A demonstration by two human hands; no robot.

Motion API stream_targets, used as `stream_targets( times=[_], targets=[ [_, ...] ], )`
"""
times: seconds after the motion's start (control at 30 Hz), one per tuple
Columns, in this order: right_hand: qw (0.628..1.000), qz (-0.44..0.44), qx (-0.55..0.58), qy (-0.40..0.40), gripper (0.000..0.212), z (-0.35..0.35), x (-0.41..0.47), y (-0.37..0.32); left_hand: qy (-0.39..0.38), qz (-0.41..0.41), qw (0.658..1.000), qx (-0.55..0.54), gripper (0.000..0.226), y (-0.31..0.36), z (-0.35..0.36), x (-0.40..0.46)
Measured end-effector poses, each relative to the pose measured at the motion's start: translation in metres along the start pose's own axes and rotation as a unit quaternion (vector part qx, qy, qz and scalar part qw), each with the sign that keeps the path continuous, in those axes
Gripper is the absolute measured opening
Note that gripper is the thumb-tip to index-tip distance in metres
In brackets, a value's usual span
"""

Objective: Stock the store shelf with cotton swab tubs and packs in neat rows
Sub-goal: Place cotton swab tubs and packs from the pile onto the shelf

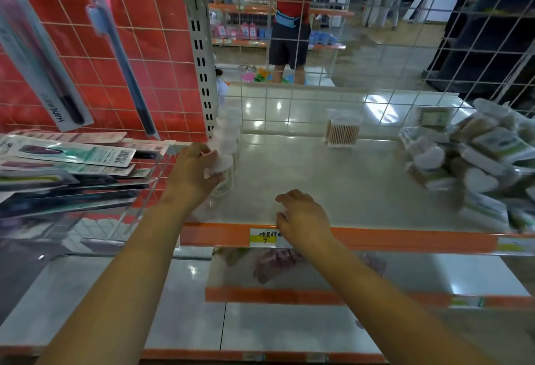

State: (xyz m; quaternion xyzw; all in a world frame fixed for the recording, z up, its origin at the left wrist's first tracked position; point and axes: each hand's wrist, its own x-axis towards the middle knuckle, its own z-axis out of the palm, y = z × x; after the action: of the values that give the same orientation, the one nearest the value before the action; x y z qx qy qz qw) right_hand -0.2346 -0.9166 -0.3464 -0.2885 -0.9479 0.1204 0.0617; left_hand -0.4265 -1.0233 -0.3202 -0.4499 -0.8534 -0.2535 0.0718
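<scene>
my left hand [194, 168] grips a tub [221, 172] at the shelf's [333, 185] left end; my right hand [304, 217], loosely curled and holding nothing, rests on the shelf's front edge.

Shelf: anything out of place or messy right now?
Yes. The cotton swab packs lie in a loose heap at the right end, not in rows. One square swab tub stands alone mid-shelf, apart from the row of tubs by the left hand.
</scene>
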Motion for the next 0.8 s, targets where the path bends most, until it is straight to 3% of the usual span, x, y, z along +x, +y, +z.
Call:
stream_targets(
  times=[0.6, 0.8],
  targets=[
    [0.998, 0.009, -0.001, 0.06, 0.035, 0.003, -0.009, -0.003, -0.026, -0.001, 0.998, 0.061, 0.045, 0.011, -0.013, 0.001],
    [0.997, -0.016, -0.002, 0.082, 0.039, -0.009, -0.01, -0.006, -0.051, 0.023, 0.989, 0.133, 0.07, 0.02, -0.022, 0.004]
  ],
)
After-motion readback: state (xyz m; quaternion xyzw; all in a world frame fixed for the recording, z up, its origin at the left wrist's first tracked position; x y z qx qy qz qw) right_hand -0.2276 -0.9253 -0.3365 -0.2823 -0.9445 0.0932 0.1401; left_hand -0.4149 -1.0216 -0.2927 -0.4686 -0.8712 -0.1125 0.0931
